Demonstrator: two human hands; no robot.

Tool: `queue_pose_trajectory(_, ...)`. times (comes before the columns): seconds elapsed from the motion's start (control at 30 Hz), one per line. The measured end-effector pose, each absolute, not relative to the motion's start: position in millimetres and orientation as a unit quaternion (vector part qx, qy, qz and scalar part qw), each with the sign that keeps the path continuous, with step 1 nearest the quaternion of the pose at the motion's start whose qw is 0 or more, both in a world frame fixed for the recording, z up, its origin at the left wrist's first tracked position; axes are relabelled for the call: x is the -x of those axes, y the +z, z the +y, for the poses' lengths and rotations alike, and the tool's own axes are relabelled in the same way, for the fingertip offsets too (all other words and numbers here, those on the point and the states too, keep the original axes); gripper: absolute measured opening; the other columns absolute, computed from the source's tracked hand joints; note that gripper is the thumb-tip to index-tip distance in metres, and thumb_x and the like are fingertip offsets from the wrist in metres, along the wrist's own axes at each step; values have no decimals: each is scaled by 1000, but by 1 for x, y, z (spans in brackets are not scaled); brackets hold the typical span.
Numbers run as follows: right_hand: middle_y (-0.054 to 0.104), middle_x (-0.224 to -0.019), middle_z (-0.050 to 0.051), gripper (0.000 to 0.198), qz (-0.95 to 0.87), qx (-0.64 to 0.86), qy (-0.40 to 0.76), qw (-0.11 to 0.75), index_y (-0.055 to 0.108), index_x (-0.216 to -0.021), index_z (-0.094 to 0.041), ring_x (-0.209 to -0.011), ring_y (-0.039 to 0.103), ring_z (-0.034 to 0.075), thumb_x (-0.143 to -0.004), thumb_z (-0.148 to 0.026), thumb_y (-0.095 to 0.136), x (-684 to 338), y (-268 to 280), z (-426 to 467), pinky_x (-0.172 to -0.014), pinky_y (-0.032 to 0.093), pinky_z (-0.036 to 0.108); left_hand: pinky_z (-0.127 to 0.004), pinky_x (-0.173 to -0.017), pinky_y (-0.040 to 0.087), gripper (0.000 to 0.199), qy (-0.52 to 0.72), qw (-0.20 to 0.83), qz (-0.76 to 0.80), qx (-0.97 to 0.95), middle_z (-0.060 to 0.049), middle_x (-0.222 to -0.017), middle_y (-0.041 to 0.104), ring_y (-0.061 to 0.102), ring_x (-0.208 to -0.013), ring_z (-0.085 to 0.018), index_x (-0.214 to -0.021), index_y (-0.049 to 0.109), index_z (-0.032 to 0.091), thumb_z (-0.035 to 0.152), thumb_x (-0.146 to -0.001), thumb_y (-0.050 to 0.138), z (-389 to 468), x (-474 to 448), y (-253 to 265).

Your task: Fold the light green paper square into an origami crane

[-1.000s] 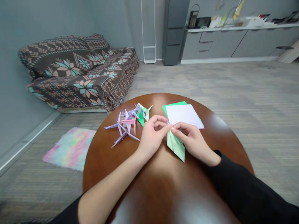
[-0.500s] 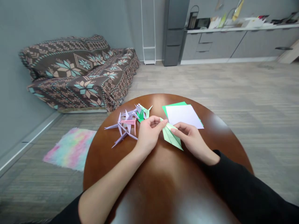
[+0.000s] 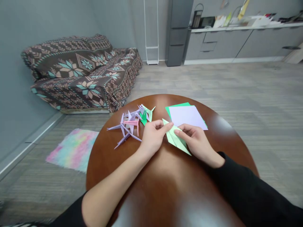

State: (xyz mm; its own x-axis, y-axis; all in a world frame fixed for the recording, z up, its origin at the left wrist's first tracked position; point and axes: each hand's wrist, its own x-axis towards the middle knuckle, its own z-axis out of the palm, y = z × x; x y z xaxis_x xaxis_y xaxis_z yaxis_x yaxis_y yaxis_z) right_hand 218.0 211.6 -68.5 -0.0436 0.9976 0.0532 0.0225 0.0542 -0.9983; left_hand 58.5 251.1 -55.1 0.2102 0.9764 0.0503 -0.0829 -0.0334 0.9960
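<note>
Between my two hands is a light green folded origami paper (image 3: 175,138), long and pointed at both ends, held just above the table. My left hand (image 3: 155,134) pinches its left edge between thumb and fingers. On the other side, my right hand (image 3: 195,138) grips it with the thumb on the upper face; the fingers behind are partly hidden. Left of my left hand lies a cluster of folded paper cranes (image 3: 129,124) in purple, pink and green. Beyond my right hand rests a stack of square paper (image 3: 188,116), pale purple over green.
The round brown wooden table (image 3: 161,189) reflects light near its front. A patterned sofa (image 3: 90,72) stands at the back left, with a fluffy pastel rug (image 3: 73,149) on the floor. Kitchen cabinets (image 3: 220,45) and a grey fridge (image 3: 176,34) line the far wall.
The folded paper has opened out slightly and its lower tip has shifted right and down. Both hands keep their grip. The whole view has shifted a little.
</note>
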Motion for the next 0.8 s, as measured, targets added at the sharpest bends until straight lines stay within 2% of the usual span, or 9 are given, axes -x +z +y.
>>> queue_pose_trajectory(0.17, 62, -68, 0, 31, -503, 469, 510, 516, 69, -77, -16, -62, 49, 13, -82, -46, 75, -219, -69, 212, -59, 38, 26, -23, -55, 37, 35, 480, 580, 410, -515, 2, -58, 59, 49, -55, -9, -59, 62, 14, 40, -75, 79, 251, -60, -58)
queue_pose_trajectory(0.3, 65, -69, 1, 30, -476, 471, 522, 528, 68, -76, -16, -63, 53, 14, -78, -44, 80, -222, -70, 213, -60, 39, 27, -28, -66, 47, 29, 437, 646, 382, -496, -3, -72, 68, 60, -65, -14, -76, 72, 13, 41, -74, 80, 251, -60, -59)
queue_pose_trajectory(0.4, 67, -71, 2, 30, -464, 469, 524, 539, 68, -76, -16, -64, 54, 14, -76, -43, 81, -223, -70, 213, -60, 40, 27, -29, -69, 48, 30, 416, 655, 372, -510, -5, -75, 71, 62, -68, -16, -85, 76, 12, 39, -73, 82, 251, -59, -59)
queue_pose_trajectory(0.53, 59, -62, -2, 32, -468, 470, 536, 522, 66, -74, -17, -55, 47, 10, -84, -46, 74, -222, -69, 212, -52, 34, 24, -27, -66, 46, 28, 456, 592, 391, -537, -4, -74, 72, 61, -66, -15, -82, 75, 13, 40, -77, 79, 253, -56, -58)
queue_pose_trajectory(0.63, 51, -54, -4, 33, -477, 475, 539, 507, 65, -73, -18, -46, 38, 9, -88, -47, 69, -222, -70, 212, -44, 25, 24, -24, -57, 39, 29, 470, 537, 416, -564, 0, -61, 64, 53, -57, -12, -73, 72, 13, 42, -78, 77, 254, -54, -55)
queue_pose_trajectory(0.73, 54, -56, -3, 31, -475, 476, 536, 511, 65, -74, -19, -46, 40, 9, -86, -46, 72, -222, -71, 212, -43, 26, 25, -23, -51, 32, 32, 446, 512, 439, -588, 3, -51, 53, 45, -50, -9, -67, 69, 14, 42, -78, 77, 253, -53, -52)
queue_pose_trajectory(0.8, 57, -59, -2, 30, -471, 471, 536, 519, 66, -75, -19, -48, 43, 10, -85, -46, 73, -222, -72, 212, -45, 29, 25, -23, -49, 30, 30, 428, 521, 439, -593, 3, -52, 53, 43, -49, -9, -72, 71, 13, 42, -77, 78, 252, -53, -51)
